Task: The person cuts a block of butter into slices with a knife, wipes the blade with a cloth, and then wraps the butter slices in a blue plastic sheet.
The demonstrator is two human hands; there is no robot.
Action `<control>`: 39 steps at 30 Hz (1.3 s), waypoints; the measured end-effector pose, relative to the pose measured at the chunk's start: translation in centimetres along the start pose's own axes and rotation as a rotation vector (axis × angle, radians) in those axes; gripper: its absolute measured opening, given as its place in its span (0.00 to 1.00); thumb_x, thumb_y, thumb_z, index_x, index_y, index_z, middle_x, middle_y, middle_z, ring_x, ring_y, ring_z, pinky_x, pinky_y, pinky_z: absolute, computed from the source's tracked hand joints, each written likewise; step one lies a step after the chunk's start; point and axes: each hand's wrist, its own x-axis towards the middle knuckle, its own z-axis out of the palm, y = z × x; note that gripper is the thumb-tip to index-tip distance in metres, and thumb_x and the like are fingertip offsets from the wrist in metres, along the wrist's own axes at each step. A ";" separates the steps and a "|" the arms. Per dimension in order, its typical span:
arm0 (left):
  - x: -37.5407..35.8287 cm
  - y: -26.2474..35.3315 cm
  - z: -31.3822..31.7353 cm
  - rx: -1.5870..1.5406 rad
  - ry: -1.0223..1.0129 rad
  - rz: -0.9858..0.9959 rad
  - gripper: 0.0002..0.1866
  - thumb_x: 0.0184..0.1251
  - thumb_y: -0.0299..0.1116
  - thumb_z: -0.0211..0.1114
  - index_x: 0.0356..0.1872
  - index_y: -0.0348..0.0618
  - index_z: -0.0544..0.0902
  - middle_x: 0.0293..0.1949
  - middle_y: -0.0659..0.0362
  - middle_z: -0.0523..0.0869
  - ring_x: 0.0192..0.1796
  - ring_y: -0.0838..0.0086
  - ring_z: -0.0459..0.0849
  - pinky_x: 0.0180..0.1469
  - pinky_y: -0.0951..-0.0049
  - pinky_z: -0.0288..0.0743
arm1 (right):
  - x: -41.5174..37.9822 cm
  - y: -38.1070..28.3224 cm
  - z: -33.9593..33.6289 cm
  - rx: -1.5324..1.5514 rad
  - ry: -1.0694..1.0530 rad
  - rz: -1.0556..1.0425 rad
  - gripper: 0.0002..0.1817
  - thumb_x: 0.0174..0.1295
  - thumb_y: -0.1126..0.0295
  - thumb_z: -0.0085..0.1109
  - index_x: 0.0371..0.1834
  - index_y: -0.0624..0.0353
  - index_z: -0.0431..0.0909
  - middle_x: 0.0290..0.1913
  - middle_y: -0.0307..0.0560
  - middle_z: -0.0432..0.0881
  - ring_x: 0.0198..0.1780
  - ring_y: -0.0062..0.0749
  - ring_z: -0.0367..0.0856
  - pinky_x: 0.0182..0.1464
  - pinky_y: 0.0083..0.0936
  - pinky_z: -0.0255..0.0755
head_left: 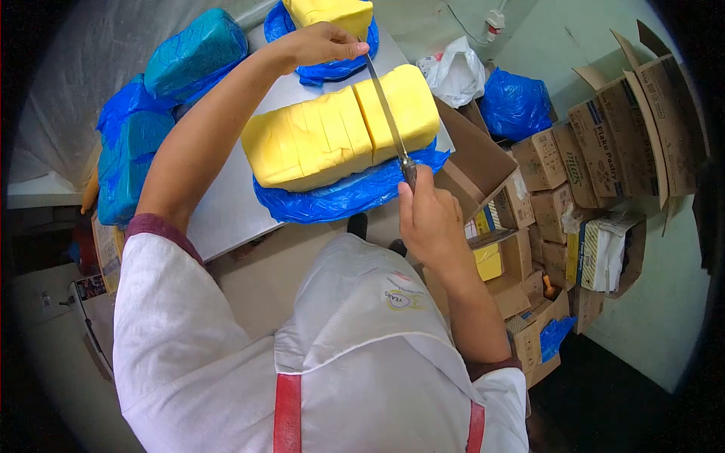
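Note:
A large yellow block that looks like butter or margarine lies on blue plastic wrapping on a pale table. Several thin cut lines cross its left part, and a wider gap sets off its right end. Over that right end runs a long knife, its blade slanting across the top. My right hand is wrapped round the dark handle at the near side, thumb along it. At the far side my left hand pinches the blade near its tip.
Behind the block is another yellow block on blue plastic. Blue-wrapped blocks sit at the table's left. To the right are stacked cardboard boxes, a white plastic bag and a blue bag. An open carton stands by the table edge.

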 end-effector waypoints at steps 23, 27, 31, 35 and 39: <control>8.1 -3.7 0.1 0.258 -0.488 -0.064 0.23 0.62 0.47 0.68 0.51 0.42 0.80 0.44 0.58 0.83 0.47 0.71 0.78 0.50 0.69 0.70 | 1.8 1.6 2.1 -0.129 -0.285 0.144 0.14 0.71 0.65 0.42 0.43 0.68 0.62 0.27 0.68 0.81 0.32 0.67 0.81 0.37 0.58 0.72; 9.0 -5.1 1.7 0.313 -0.498 -0.177 0.23 0.62 0.48 0.68 0.51 0.41 0.80 0.41 0.58 0.84 0.44 0.71 0.79 0.46 0.68 0.70 | 2.2 2.8 3.5 -0.131 -0.299 0.161 0.12 0.69 0.67 0.46 0.42 0.67 0.62 0.28 0.71 0.79 0.32 0.71 0.79 0.38 0.59 0.71; 10.0 -7.0 3.4 0.338 -0.484 -0.269 0.20 0.63 0.46 0.67 0.49 0.43 0.82 0.38 0.60 0.85 0.41 0.73 0.80 0.40 0.67 0.72 | 2.4 3.8 4.7 -0.123 -0.315 0.171 0.13 0.69 0.67 0.44 0.43 0.69 0.63 0.29 0.71 0.80 0.34 0.70 0.80 0.40 0.58 0.72; 11.3 -8.4 5.0 0.529 -0.586 -0.258 0.19 0.59 0.43 0.67 0.47 0.42 0.83 0.35 0.62 0.84 0.38 0.71 0.81 0.33 0.67 0.72 | 3.0 4.4 5.3 -0.077 -0.375 0.212 0.14 0.70 0.66 0.43 0.43 0.71 0.64 0.32 0.72 0.81 0.36 0.68 0.81 0.42 0.58 0.72; 12.3 -8.4 6.4 0.682 -0.663 -0.315 0.20 0.54 0.42 0.69 0.46 0.41 0.85 0.33 0.59 0.85 0.35 0.68 0.81 0.29 0.64 0.73 | 2.9 6.4 8.1 -0.038 -0.345 0.224 0.14 0.70 0.66 0.45 0.43 0.71 0.65 0.32 0.72 0.81 0.36 0.67 0.81 0.42 0.57 0.73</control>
